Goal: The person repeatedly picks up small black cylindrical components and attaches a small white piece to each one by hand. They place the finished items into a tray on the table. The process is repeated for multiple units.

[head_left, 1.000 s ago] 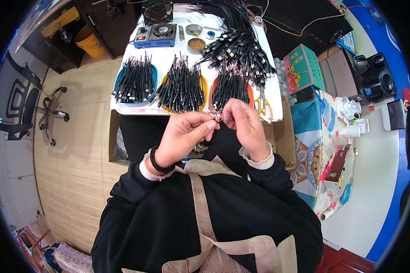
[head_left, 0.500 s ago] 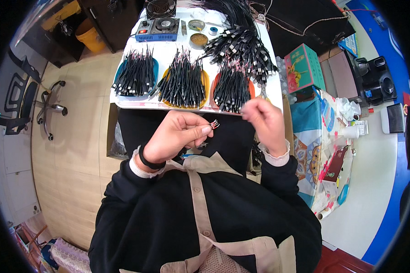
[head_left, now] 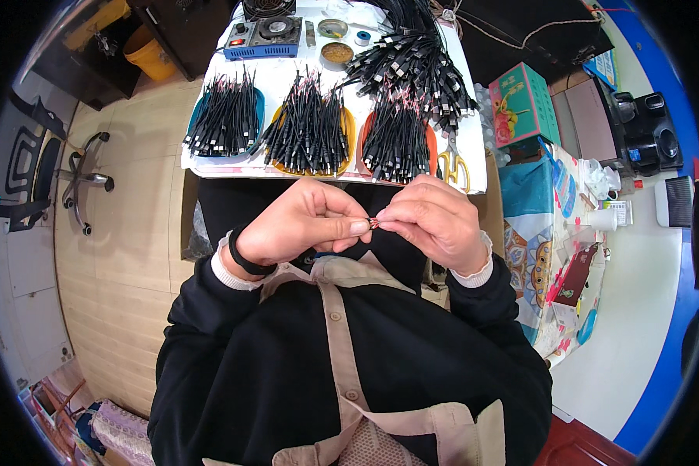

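In front of my torso, below the table's near edge, both my hands meet at a small bunch of thin red and dark wires [head_left: 373, 223]. My left hand [head_left: 307, 221] pinches the bunch between thumb and forefinger. From the other side, the thumb and fingertips of my right hand [head_left: 439, 221] close on the wire tips. The rest of the bunch is hidden by my left hand. Beyond my hands lie black cables with plugs and stripped ends in a blue tray [head_left: 260, 116], a yellow tray [head_left: 352, 132] and an orange tray [head_left: 432, 147].
Yellow-handled scissors [head_left: 460, 167] lie at the right edge of the white table [head_left: 283, 74]. A heap of black cables [head_left: 419, 78] covers its far right. Farther back are a blue hot plate [head_left: 264, 39], a round tin [head_left: 336, 54] and a solder spool [head_left: 363, 37]. A patterned side table [head_left: 532, 272] stands right.
My right hand has moved left and down from near the orange tray to the wires. It now grips their tips. My left hand keeps its pinch, and the view has shifted slightly.
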`<state>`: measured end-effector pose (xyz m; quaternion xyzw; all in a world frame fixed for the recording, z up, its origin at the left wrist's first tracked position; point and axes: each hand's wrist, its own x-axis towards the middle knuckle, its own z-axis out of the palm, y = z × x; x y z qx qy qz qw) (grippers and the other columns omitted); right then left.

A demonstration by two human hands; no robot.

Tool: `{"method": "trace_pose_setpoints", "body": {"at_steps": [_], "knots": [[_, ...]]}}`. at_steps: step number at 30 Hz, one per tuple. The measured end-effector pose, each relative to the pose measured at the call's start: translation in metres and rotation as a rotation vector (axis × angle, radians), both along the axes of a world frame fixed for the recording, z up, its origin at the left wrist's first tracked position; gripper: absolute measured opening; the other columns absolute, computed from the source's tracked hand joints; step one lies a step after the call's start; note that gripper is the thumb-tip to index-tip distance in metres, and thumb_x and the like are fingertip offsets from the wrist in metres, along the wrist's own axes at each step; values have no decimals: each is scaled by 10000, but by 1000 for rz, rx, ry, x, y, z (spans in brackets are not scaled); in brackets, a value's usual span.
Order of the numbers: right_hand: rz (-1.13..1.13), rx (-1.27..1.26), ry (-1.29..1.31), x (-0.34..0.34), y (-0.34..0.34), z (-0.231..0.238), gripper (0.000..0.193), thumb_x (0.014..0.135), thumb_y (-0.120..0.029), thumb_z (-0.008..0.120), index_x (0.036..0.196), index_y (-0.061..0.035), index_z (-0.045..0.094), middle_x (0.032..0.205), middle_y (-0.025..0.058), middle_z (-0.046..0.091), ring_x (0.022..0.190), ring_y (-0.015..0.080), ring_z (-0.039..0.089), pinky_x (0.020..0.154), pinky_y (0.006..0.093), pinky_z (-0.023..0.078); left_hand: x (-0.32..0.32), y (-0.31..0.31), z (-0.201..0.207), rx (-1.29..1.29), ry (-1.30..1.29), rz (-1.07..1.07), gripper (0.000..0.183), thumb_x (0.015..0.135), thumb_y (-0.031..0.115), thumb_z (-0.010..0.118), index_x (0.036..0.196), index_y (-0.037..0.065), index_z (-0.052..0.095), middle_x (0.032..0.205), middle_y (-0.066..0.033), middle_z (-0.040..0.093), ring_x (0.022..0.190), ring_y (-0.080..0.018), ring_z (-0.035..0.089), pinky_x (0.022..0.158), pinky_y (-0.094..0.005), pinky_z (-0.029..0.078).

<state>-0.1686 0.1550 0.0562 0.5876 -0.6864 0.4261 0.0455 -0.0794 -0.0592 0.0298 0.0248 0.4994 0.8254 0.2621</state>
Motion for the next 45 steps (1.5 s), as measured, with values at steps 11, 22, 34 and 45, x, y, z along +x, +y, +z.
{"method": "trace_pose_setpoints", "body": {"at_steps": [11, 22, 34, 45], "knots": [[-43, 87, -1240, 16, 6, -27, 105, 978, -121, 572, 965, -18, 564, 847, -30, 542, 755, 43, 474, 678, 192, 393, 10, 20, -5, -1238, 1421, 414, 377, 683, 46, 608, 1038, -79, 584, 757, -104, 552, 639, -267, 594, 564, -340, 495], [-215, 9, 160, 21, 3, -11, 271, 734, -28, 766, 979, -40, 652, 840, 80, 601, 746, 244, 601, 666, 331, 495, 22, 24, -4, -697, 606, 460, 83, 830, -9, 686, 902, -50, 687, 737, -161, 650, 619, -236, 639, 567, -283, 487], [-162, 186, -1180, 24, 7, -38, 153, 982, -143, 575, 962, 7, 601, 872, 0, 584, 779, 83, 534, 712, 232, 452, 13, 26, -29, -992, 1044, 469, 168, 830, 17, 664, 984, -51, 648, 725, -99, 624, 630, -228, 630, 562, -309, 497], [-229, 61, -129, 21, 0, -28, 159, 804, -77, 727, 884, -17, 604, 818, 98, 613, 713, 256, 590, 625, 304, 460, 13, 27, -26, -730, 780, 488, 123, 863, 57, 696, 912, -54, 670, 744, -139, 652, 608, -219, 632, 565, -298, 489]]}}
